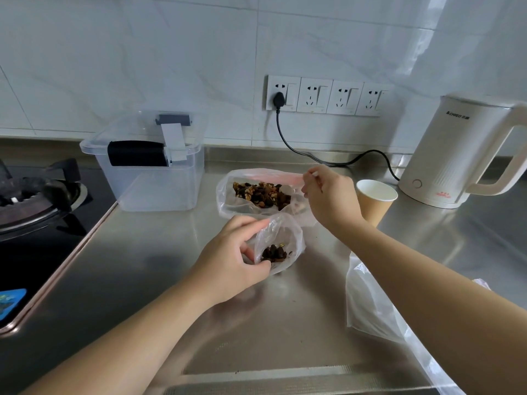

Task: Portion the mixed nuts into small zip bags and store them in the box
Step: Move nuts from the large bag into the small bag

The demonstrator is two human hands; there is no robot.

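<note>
A large clear bag (228, 192) with a pink zip strip lies open on the steel counter, holding mixed nuts (261, 193). In front of it my left hand (231, 260) pinches the mouth of a small clear zip bag (281, 240) that has a few dark nuts at its bottom. My right hand (330, 195) hovers over the large bag's right side with fingers closed on a thin white handle, probably a spoon; its bowl is hidden. The clear storage box (151, 178) with its lid and black latch stands at the back left.
A brown paper cup (375, 202) stands just right of my right hand. A white electric kettle (456, 155) with its black cord sits at the back right. Loose clear bags (376, 306) lie under my right forearm. A black gas hob (34, 201) fills the left.
</note>
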